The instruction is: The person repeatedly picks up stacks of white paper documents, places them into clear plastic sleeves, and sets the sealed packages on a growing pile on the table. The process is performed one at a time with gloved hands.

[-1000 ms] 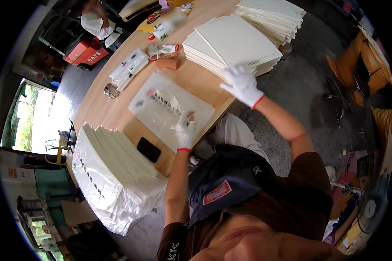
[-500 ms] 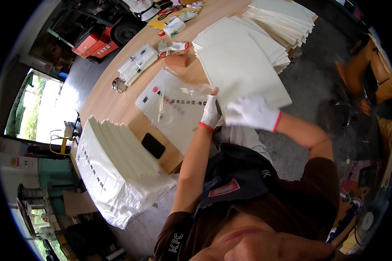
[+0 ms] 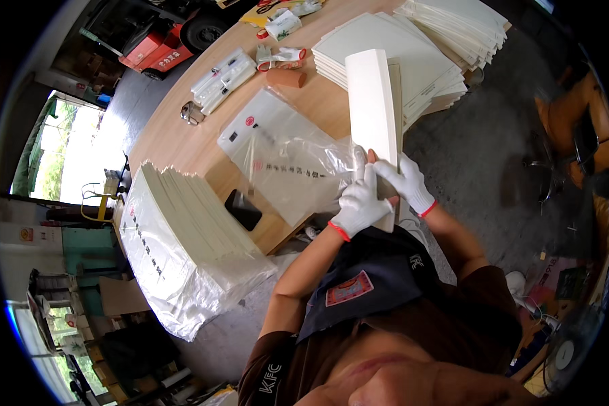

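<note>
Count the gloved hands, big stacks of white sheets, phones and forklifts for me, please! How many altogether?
Gloved hands: 2 (left hand, right hand)
Big stacks of white sheets: 3 (middle stack, far-right stack, plastic-covered stack)
Black phone: 1
Red forklift: 1
Total: 7

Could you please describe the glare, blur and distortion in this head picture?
In the head view, the bright opening at left is blown out to white; crumpled plastic wrap carries glare; the wooden table looks bowed along its left edge; black fills the corners; the left hand, right hand and white sheet look fairly sharp.
</note>
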A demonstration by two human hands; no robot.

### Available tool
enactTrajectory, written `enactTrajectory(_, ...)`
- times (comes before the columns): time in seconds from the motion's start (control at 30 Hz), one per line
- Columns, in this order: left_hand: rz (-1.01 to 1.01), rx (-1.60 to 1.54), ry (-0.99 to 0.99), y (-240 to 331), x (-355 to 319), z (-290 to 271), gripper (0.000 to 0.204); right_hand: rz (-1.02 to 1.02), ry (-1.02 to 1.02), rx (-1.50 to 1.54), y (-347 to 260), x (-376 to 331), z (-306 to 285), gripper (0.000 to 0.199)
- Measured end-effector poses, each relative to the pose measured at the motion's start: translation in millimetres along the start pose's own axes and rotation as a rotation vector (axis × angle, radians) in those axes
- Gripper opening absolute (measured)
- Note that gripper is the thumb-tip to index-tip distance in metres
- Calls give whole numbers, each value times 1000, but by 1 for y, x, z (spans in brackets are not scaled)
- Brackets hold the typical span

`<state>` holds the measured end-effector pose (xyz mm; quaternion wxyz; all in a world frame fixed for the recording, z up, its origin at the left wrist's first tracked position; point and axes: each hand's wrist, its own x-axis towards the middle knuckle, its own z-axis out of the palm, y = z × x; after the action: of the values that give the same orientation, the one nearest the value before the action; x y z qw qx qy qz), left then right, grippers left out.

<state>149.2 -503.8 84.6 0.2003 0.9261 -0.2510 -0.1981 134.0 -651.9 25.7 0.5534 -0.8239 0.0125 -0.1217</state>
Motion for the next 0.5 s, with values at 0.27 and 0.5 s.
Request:
enactTrajectory(0.27,21,-1539,434,-141,-13,-88,59,-499,-296,-760,-53,-6,-50,28)
enactTrajectory(0.5,162,-590,71,-81,-67,-85,47,-391,-647,-1026,-63,16,-3,25)
